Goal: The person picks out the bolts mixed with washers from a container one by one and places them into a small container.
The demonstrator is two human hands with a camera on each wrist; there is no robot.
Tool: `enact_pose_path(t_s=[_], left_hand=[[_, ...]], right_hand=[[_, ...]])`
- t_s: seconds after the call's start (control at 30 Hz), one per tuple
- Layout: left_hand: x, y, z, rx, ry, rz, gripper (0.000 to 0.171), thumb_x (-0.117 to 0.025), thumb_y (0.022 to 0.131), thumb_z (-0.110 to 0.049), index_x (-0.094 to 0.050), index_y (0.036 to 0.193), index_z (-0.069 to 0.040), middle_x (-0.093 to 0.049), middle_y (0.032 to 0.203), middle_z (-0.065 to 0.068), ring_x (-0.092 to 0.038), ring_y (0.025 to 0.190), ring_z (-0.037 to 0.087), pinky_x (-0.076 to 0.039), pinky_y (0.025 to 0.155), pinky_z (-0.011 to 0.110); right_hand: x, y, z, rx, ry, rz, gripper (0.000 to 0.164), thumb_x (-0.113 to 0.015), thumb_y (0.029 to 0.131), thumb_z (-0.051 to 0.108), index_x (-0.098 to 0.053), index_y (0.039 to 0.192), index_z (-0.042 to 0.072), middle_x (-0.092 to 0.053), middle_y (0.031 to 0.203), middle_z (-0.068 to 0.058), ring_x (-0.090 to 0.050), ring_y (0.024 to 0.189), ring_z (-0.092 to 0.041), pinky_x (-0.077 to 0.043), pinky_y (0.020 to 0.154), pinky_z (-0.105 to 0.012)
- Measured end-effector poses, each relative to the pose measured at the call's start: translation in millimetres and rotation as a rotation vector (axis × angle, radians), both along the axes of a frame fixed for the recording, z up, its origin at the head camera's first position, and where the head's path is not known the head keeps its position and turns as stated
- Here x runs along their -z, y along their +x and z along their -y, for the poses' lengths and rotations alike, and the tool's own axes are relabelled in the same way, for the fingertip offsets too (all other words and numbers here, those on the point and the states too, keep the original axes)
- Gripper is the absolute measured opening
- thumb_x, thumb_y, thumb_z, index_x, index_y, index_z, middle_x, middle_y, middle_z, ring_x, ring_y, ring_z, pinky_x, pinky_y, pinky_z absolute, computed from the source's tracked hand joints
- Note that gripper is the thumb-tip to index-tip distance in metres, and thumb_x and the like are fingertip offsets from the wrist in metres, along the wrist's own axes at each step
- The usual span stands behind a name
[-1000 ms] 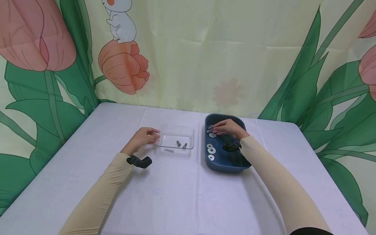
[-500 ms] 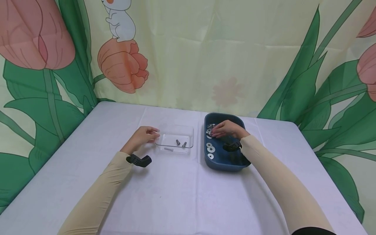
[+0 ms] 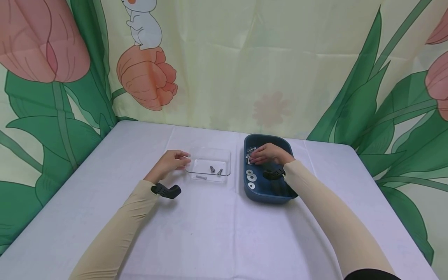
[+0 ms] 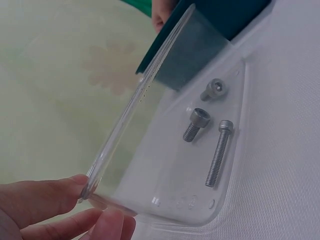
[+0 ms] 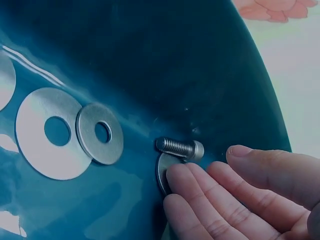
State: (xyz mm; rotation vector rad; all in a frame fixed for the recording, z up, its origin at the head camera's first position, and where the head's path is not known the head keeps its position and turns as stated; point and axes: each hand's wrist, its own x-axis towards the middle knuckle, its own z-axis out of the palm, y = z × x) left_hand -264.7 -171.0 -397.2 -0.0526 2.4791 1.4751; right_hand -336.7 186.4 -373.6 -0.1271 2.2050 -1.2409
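My left hand [image 3: 172,161] pinches the near left corner of a clear plastic box [image 4: 120,125] between thumb and fingers. Inside it lie two short socket head bolts, one of them a stubby bolt [image 4: 196,124], and a longer bolt [image 4: 218,152]. Over at the right, my right hand [image 3: 268,154] reaches into a dark blue tray [image 3: 271,199]. Its fingers [image 5: 200,195] are nearly straight, the thumb apart from them, with the fingertips right at a washer [image 5: 164,172] and a short bolt [image 5: 179,147] against the tray's wall.
More washers, such as a large flat washer [image 5: 37,137] and a smaller washer [image 5: 102,134], lie along the tray's left side. A white cloth [image 3: 196,233] covers the table. Behind it hangs a curtain [image 3: 227,77] printed with flowers.
My right hand has shifted slightly toward the near left inside the tray, and small parts by its fingertips have moved a little. My left hand stays at the box.
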Motion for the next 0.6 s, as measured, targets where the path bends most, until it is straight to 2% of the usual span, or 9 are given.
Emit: enact_pose_path(t_s=[0.3,0.6], left_hand=[[-1.1,1.4,0.3,0.002,-0.002,-0.005,0.041,-0.061,0.091,-0.016,-0.054,0.128,0.001,-0.056,0.117,0.018,-0.055,0.102,0.022,-0.055,0.086,0.027],[0.3,0.6,0.1,0.007,0.001,-0.009,0.041,-0.060,0.091,-0.016,-0.054,0.128,0.001,-0.057,0.116,0.017,-0.056,0.102,0.021,-0.055,0.086,0.026]], right_hand=[[2.7,0.0,4.9,0.054,-0.044,0.020,0.033,-0.054,0.094,0.007,-0.056,0.124,-0.009,-0.063,0.119,-0.022,-0.067,0.101,-0.024,-0.050,0.094,-0.038],[12.8,1.1,7.3,0.133,-0.126,0.018,0.033,-0.053,0.095,0.005,-0.055,0.124,-0.009,-0.070,0.103,-0.011,-0.070,0.088,-0.016,-0.051,0.092,-0.037]])
